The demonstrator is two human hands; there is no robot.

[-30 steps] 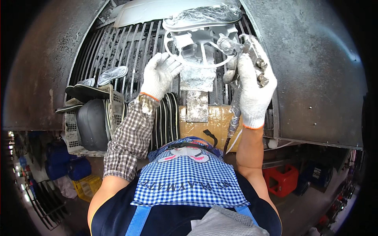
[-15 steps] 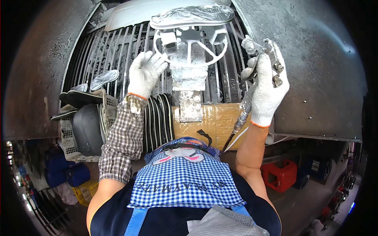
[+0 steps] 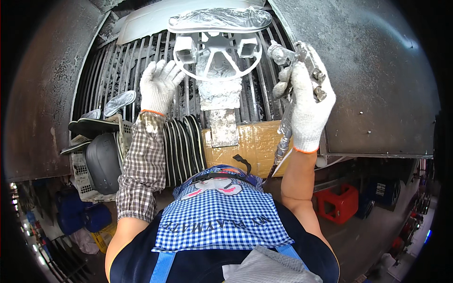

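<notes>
My left hand [image 3: 160, 87], in a white knit glove, is raised with its fingers apart, close to the left rim of a white-coated wheel-shaped stand [image 3: 218, 56]. On top of the stand lies a long rounded sole-shaped piece [image 3: 219, 21] with a shiny film-like upper face and a pale edge. My right hand [image 3: 311, 94], gloved too, is closed around a spray gun [image 3: 283, 56] crusted with grey paint, right of the stand and pointing toward it. A hose [image 3: 284, 134] runs down from the gun. How the fingers sit on its trigger is partly hidden.
Dark slats [image 3: 141, 61] lie below the stand, between metal side walls [image 3: 368, 85]. A row of black sole-like pieces [image 3: 184, 151] stands at left beside a plastic basket [image 3: 85, 181] holding more. Cardboard [image 3: 257, 137] covers the front edge. A red canister [image 3: 337, 203] sits lower right.
The wheel stand has turned a little, so its two square blocks now sit more evenly. The scene has shifted slightly left in view. Both hands keep much the same pose.
</notes>
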